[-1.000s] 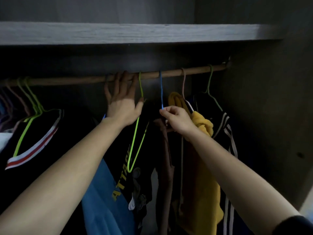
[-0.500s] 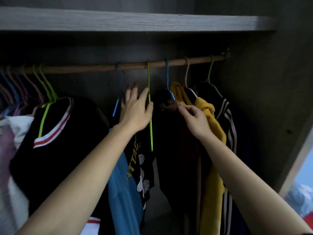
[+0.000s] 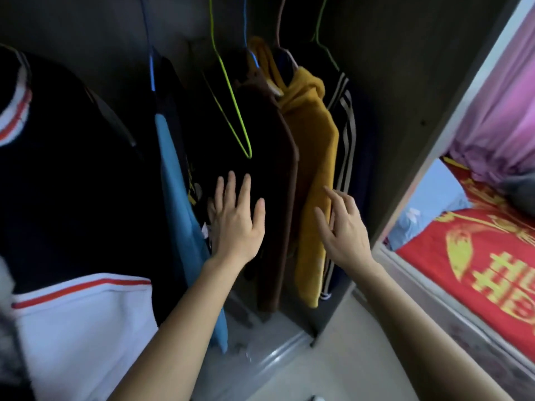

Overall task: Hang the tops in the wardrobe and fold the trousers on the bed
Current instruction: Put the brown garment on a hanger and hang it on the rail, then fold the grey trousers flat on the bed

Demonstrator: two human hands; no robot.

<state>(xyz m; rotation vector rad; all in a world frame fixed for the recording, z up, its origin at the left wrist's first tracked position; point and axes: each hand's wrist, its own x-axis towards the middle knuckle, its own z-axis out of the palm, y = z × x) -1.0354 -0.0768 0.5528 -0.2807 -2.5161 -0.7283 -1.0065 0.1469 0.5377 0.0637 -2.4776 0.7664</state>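
Several tops hang in the wardrobe: a black one with white and red trim (image 3: 72, 175), a blue one (image 3: 176, 204), a dark printed one, a brown one (image 3: 280, 180), a yellow one (image 3: 315, 157) and a dark one with pale stripes (image 3: 346, 134). An empty green hanger (image 3: 231, 111) hangs in front of the dark tops. My left hand (image 3: 237, 221) is spread flat, fingers apart, against the dark and brown tops, holding nothing. My right hand (image 3: 343, 224) is open in front of the yellow top, fingers loosely curled. The rail is out of view.
The wardrobe's right side panel (image 3: 411, 140) stands beside my right hand. Past it lies the bed with a red and gold cover (image 3: 474, 256) and a purple curtain (image 3: 503, 111) behind it. The wardrobe's sliding track (image 3: 275, 357) and pale floor lie below.
Both hands have dropped from the hanger hooks near the rail to mid-garment height. My right hand let go of the blue hanger's neck. The view tilted down and right, revealing the bed.
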